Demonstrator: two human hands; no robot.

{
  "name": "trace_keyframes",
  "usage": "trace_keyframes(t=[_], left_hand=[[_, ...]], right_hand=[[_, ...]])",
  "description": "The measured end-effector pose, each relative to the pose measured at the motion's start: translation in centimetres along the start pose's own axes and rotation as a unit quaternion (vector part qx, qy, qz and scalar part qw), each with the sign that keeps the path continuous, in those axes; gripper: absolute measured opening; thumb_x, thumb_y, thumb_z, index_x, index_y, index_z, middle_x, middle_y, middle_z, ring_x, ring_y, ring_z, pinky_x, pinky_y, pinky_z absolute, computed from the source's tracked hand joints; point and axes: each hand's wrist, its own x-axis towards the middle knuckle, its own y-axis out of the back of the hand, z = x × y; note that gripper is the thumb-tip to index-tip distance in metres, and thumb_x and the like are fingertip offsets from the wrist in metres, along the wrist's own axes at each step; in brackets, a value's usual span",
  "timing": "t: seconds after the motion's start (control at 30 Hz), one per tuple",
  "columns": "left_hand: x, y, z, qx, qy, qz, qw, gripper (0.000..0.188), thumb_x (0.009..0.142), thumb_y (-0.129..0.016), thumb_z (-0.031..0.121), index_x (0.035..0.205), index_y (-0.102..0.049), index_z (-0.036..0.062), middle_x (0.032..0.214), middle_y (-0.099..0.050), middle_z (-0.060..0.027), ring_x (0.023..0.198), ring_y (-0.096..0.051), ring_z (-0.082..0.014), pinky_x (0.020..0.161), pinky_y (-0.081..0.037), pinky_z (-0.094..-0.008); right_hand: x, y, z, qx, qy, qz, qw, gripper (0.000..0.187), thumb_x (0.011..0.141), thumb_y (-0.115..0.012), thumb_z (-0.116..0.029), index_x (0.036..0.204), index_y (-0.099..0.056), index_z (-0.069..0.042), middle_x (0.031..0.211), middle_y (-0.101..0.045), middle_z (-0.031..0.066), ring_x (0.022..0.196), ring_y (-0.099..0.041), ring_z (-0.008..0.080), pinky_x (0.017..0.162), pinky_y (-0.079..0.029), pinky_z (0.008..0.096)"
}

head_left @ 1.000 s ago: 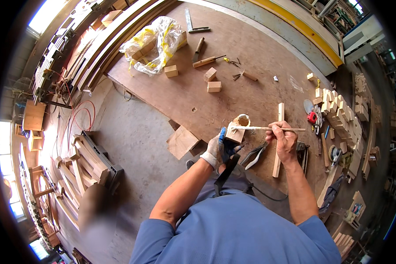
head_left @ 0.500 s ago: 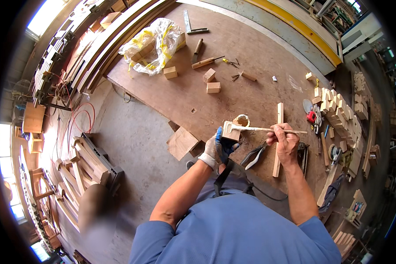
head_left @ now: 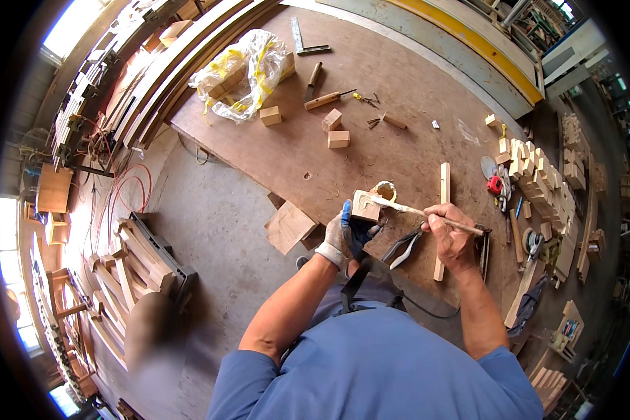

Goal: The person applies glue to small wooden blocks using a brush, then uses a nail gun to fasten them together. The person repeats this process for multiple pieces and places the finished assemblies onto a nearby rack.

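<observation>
My left hand, in a white glove with blue fingers, grips a small pale wooden block at the bench's near edge. Cream-coloured paste lies on the block's upper face. Between the fingers and thumb of my bare right hand is a long thin wooden stick. Its pale, paste-coated end reaches the block's right side; I cannot tell if it touches. Just behind the block stands a round tub with a paste-crusted rim, partly hidden. Pliers lie between my hands.
A notched wooden strip lies beneath my right hand. Farther off are loose blocks, chisels, a try square and a plastic bag. Stacked wood pieces and a red tape measure are at the right.
My right hand has shifted slightly down toward me, tilting the stick. The stick's coated end has slid rightward across the block's face. My left hand and the block have barely moved.
</observation>
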Motion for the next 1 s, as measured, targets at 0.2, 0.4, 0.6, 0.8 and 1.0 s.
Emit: trace_keyframes(t=[0.2, 0.4, 0.6, 0.8, 1.0], left_hand=[[0.5, 0.1, -0.3, -0.016, -0.021, 0.021, 0.999, 0.053, 0.109, -0.056, 0.05, 0.14, -0.061, 0.0069, 0.126, -0.074, -0.0139, 0.102, -0.076, -0.0317, 0.08, -0.066, -0.0429], [0.5, 0.5, -0.3, 0.001, -0.015, -0.001, 1.0, 0.054, 0.11, -0.055, 0.049, 0.141, -0.06, 0.0062, 0.127, -0.074, -0.0146, 0.105, -0.075, -0.0323, 0.081, -0.067, -0.0426], [0.2, -0.1, -0.4, 0.003, -0.013, 0.022, 1.0, 0.054, 0.109, -0.057, 0.049, 0.141, -0.061, 0.0071, 0.128, -0.073, -0.0145, 0.107, -0.075, -0.0323, 0.082, -0.067, -0.0425], [-0.3, -0.6, -0.3, 0.013, -0.017, 0.025, 0.999, 0.052, 0.108, -0.058, 0.048, 0.141, -0.061, 0.0069, 0.128, -0.073, -0.0142, 0.107, -0.075, -0.031, 0.083, -0.067, -0.0426], [0.1, 0.2, -0.2, 0.019, -0.016, 0.029, 0.999, 0.051, 0.109, -0.058, 0.048, 0.14, -0.062, 0.0081, 0.128, -0.073, -0.0137, 0.106, -0.075, -0.0311, 0.083, -0.066, -0.0426]], right_hand=[[-0.8, 0.0, -0.7, 0.002, 0.051, -0.066, 0.997, 0.019, 0.1, -0.058, -0.011, 0.1, -0.07, 0.004, 0.088, -0.07, 0.0103, 0.075, -0.07, 0.0162, 0.07, -0.058, 0.0313], [0.0, -0.1, -1.2, -0.006, 0.049, -0.011, 0.999, 0.015, 0.098, -0.059, -0.005, 0.099, -0.071, 0.004, 0.086, -0.07, 0.0112, 0.075, -0.07, 0.0174, 0.069, -0.057, 0.0316], [-0.4, -0.8, -1.4, 0.002, 0.074, -0.064, 0.995, 0.014, 0.096, -0.059, -0.002, 0.099, -0.071, 0.005, 0.087, -0.07, 0.0117, 0.075, -0.071, 0.0171, 0.069, -0.057, 0.0309], [0.0, -0.9, -1.5, -0.006, 0.077, -0.047, 0.996, 0.015, 0.097, -0.059, -0.004, 0.101, -0.071, 0.005, 0.087, -0.07, 0.0119, 0.075, -0.07, 0.0168, 0.069, -0.057, 0.0306], [-0.2, -0.5, -0.7, -0.008, 0.079, -0.077, 0.994, 0.014, 0.096, -0.06, -0.003, 0.098, -0.072, 0.004, 0.085, -0.07, 0.0115, 0.075, -0.068, 0.0164, 0.068, -0.055, 0.0299]])
